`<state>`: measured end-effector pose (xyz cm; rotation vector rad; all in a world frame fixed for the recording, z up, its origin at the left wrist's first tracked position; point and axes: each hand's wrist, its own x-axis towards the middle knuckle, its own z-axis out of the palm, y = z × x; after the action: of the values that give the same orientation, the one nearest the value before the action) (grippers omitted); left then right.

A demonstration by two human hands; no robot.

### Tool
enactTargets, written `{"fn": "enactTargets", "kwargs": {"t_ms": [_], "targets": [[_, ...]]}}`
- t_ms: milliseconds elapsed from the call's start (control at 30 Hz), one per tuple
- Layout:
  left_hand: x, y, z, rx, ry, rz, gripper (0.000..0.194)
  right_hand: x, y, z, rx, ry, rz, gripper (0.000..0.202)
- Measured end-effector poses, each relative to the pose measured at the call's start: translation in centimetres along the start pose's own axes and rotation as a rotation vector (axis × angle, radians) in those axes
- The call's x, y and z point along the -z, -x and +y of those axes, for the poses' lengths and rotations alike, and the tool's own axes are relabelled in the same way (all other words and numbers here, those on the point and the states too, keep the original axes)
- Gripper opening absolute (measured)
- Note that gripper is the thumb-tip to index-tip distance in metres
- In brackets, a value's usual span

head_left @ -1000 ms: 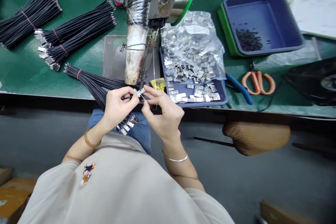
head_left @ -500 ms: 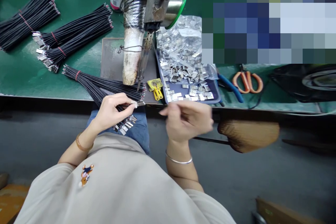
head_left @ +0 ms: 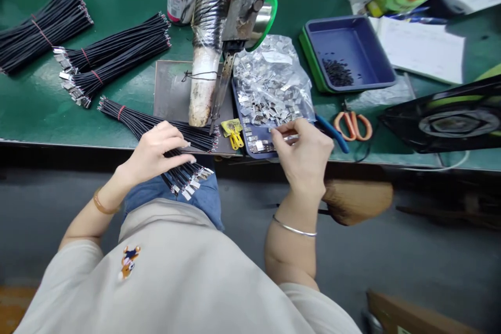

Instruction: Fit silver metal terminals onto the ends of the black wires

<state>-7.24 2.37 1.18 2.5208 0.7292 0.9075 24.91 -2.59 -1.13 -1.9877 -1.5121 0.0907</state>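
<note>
My left hand [head_left: 156,150] hovers over a loose bundle of black cables [head_left: 135,121], its thumb and fingers apart and nothing visible between them. Silver connectors [head_left: 191,186] cap the cable ends hanging past the table edge above my lap. Over the blue tray [head_left: 250,155] at the table's front edge, my right hand [head_left: 304,154] has thumb and forefinger pinched together. Whatever those fingertips hold is too small to make out. Loose metal connectors [head_left: 256,145] lie in that tray under a clear bag of connectors [head_left: 274,81], partly hidden by my right hand.
A wrapped hose [head_left: 205,70] and a metal arm with thin prongs [head_left: 223,86] hang over a dark mat. Yellow clips [head_left: 235,138], orange-handled scissors [head_left: 354,124] and a blue bin [head_left: 352,52] with black bits lie nearby. Tied cable bundles [head_left: 117,44] rest left.
My right hand has moved right and forward onto the connector tray. My left hand has opened, and the small metal piece it pinched is no longer in its fingers. The view has shifted slightly.
</note>
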Motion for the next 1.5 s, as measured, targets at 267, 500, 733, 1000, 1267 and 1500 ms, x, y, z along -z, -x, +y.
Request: {"fn": "enactTargets", "kwargs": {"t_ms": [267,500,733,1000,1267,1500], "targets": [[2.4,4.1,-1.7,-0.155,-0.384,-0.549,0.072,-1.6,-0.2,0.5,-0.022,-0.004,0.017,0.009],[-0.4,4.6,-4.2,-0.369,-0.512,-0.074,0.03,-2.0,-0.1,0.4,-0.044,-0.08,0.064,0.012],[3.9,4.3,-1.2,-0.336,-0.423,0.109,0.021,-2.2,0.3,0.3,-0.096,-0.162,0.1,0.022],[10.7,2.2,1.2,0.441,0.066,-0.008,0.024,-2.6,0.3,0.5,-0.089,-0.178,0.133,0.03],[8.6,-2.2,-7.5,0.8,0.594,-0.405,0.028,-2.8,0.4,0.9,-0.088,-0.187,0.143,0.03],[3.4,-5.4,-10.7,0.777,0.225,-0.236,0.034,-2.9,0.3,0.8,-0.11,-0.227,0.138,0.031]]}}
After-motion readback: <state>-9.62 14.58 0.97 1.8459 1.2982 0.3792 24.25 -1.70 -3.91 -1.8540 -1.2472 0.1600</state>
